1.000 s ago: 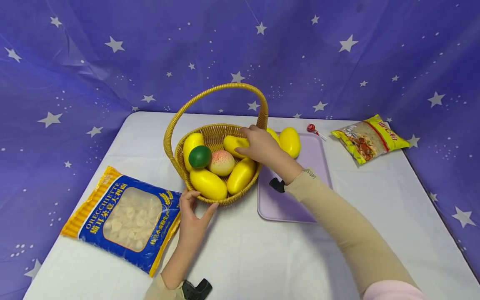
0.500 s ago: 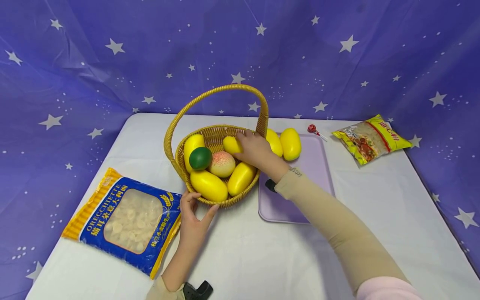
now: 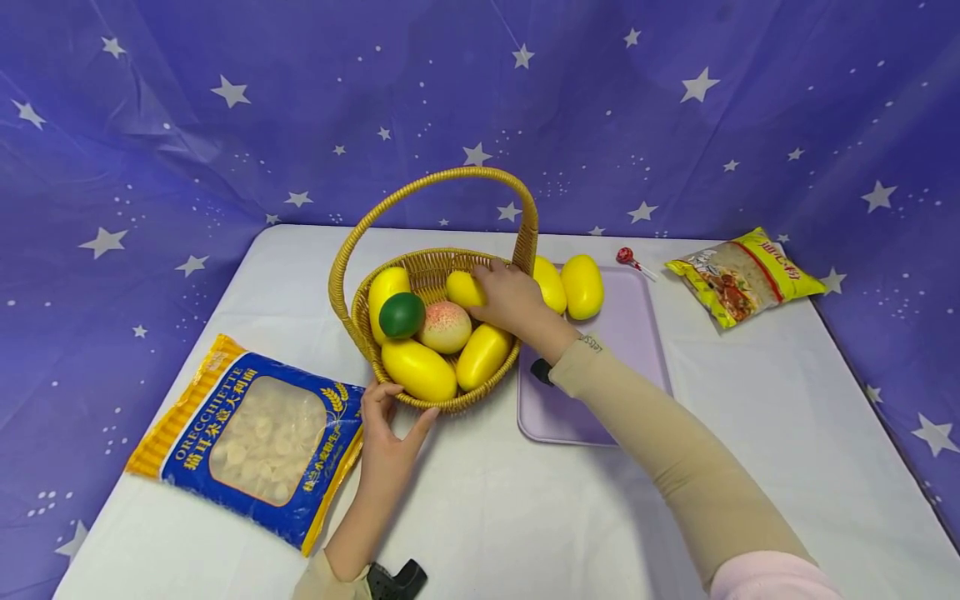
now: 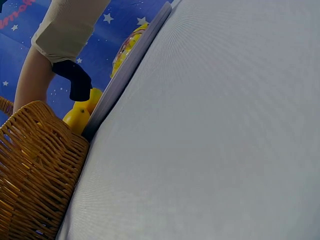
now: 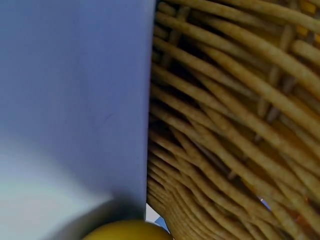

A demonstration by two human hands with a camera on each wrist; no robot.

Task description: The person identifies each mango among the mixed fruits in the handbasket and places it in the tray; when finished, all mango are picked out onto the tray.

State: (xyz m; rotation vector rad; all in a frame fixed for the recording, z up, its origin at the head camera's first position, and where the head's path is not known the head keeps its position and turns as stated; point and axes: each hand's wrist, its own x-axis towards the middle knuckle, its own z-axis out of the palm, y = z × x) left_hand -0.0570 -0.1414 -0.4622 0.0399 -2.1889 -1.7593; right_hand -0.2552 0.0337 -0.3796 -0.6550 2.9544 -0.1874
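Observation:
A wicker basket (image 3: 480,402) with a tall arched handle holds several yellow mangoes, a pinkish peach (image 3: 445,327) and a dark green fruit (image 3: 402,315). My right hand (image 3: 513,300) reaches over the basket's right side and holds a yellow mango (image 3: 463,289) by its right end, covering that part of it. At the front left rim, my left hand (image 3: 390,442) grips the basket, thumb along the outside and fingers bent at the edge. Both wrist views show the woven wall, but neither hand's fingers.
A lilac tray (image 3: 570,417) sits right of the basket, with two yellow mangoes (image 3: 582,287) at its back. Farther right are a lollipop (image 3: 626,257) and a yellow food packet (image 3: 742,279). A blue bag of orecchiette (image 3: 255,442) lies left, close to my left wrist.
My right hand has shifted left and slightly down over the mango, covering more of it, then stayed nearly still. My left hand and the basket hold their place.

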